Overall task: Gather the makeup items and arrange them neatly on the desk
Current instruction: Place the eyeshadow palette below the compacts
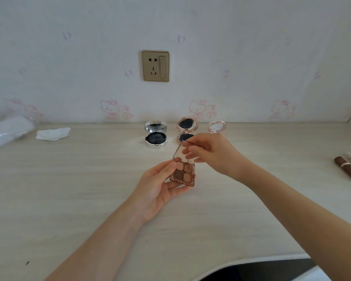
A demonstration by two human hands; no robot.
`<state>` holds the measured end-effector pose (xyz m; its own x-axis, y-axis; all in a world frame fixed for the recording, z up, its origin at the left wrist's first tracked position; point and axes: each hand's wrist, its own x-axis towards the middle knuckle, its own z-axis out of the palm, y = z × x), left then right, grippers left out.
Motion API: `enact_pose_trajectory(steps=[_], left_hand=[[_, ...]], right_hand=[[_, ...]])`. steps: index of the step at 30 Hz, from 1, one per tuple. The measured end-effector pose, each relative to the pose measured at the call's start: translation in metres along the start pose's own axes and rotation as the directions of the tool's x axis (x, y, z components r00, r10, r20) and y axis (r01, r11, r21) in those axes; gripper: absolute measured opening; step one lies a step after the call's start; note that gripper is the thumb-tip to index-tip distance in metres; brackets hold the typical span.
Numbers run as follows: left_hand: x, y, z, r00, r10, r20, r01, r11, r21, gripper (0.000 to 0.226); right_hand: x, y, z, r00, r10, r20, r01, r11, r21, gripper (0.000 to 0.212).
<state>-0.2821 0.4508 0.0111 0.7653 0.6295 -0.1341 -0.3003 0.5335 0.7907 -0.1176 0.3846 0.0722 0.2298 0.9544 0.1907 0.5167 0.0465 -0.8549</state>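
Observation:
My left hand (158, 185) grips the base of a small square eyeshadow palette (183, 172) with brown and pink pans, held above the middle of the desk (89, 189). My right hand (209, 153) pinches its clear lid, which stands open. Behind them, near the wall, stand an open silver compact (156, 136), an open rose-gold compact (185, 128) partly hidden by my right hand, and a small round pink-rimmed case (216, 126), side by side in a row. Brown lipstick tubes (348, 169) lie at the desk's right edge.
A crumpled white tissue (53, 133) and a clear plastic bag (7, 132) lie at the back left. A gold wall socket (155, 65) sits above the compacts. The desk's front edge curves inward at the lower right.

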Motion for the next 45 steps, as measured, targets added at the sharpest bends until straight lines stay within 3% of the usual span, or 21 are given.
enact_pose_trajectory(steps=[4,8,12,16,18,21,31,37,42,45], left_hand=[[0.003,0.001,-0.002,0.973,0.133,-0.19,-0.093,0.974,0.205,0.029],[0.003,0.01,-0.012,0.954,0.258,-0.155,-0.148,0.851,0.504,0.035],[0.004,0.02,-0.024,0.946,0.325,-0.008,-0.162,0.491,0.856,0.042],[0.003,0.021,-0.026,0.935,0.311,0.171,-0.229,0.162,0.96,0.054],[0.003,0.018,-0.026,0.928,0.31,0.205,-0.245,0.097,0.965,0.054],[0.001,0.014,-0.027,0.93,0.307,0.202,-0.237,0.08,0.968,0.051],[-0.003,0.011,-0.028,0.894,0.393,0.216,-0.252,0.041,0.967,0.041],[-0.003,0.011,-0.027,0.895,0.393,0.212,-0.249,0.045,0.967,0.041],[-0.004,0.01,-0.029,0.892,0.401,0.207,-0.251,0.06,0.966,0.04],[-0.004,0.009,-0.029,0.889,0.405,0.214,-0.257,0.053,0.965,0.04]], right_hand=[[0.009,0.004,0.002,0.999,0.038,0.026,-0.036,0.997,-0.07,0.015],[0.015,0.009,0.004,0.995,0.085,0.048,-0.079,0.99,-0.115,0.016],[0.019,0.015,0.005,0.991,0.104,0.083,-0.09,0.983,-0.162,0.014],[0.021,0.019,0.009,0.989,0.121,0.09,-0.105,0.981,-0.163,0.015],[0.021,0.02,0.011,0.99,0.114,0.079,-0.1,0.981,-0.167,0.014],[0.019,0.024,0.014,0.991,0.107,0.076,-0.09,0.976,-0.199,0.016],[0.009,0.03,0.02,0.991,0.105,0.077,-0.1,0.993,-0.069,0.018],[0.014,0.027,0.018,0.971,0.215,0.108,-0.224,0.971,0.081,0.021],[0.01,0.028,0.018,0.968,0.238,0.086,-0.243,0.968,0.057,0.027],[-0.004,0.034,0.021,0.969,0.24,-0.056,-0.245,0.963,-0.111,0.035]])
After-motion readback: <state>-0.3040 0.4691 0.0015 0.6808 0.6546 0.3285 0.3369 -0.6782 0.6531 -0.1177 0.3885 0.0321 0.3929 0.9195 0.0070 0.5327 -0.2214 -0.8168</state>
